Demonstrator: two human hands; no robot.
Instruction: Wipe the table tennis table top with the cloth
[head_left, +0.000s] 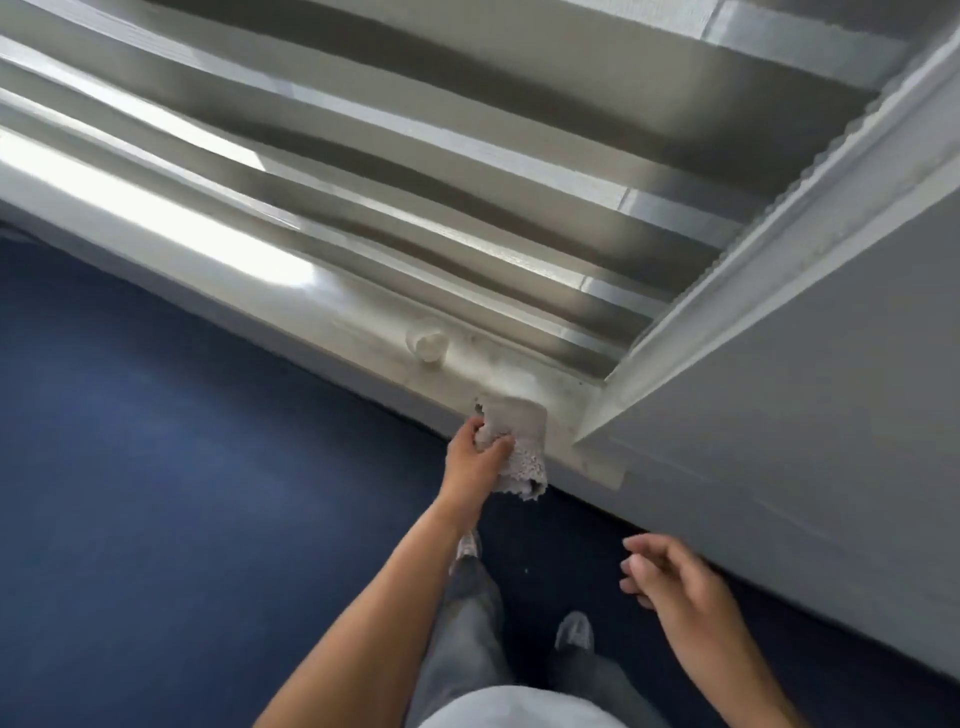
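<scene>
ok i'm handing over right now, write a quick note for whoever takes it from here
Left hand: grips the grey cloth, held at the edge of the white window ledge, close to the corner with the grey wall.
Right hand: free, fingers loosely curled, over the blue floor.
Done: the cloth is in hand. No table tennis table top is in view, so no wiping can be confirmed.
Left: take the cloth to the table and wipe its top.
</scene>
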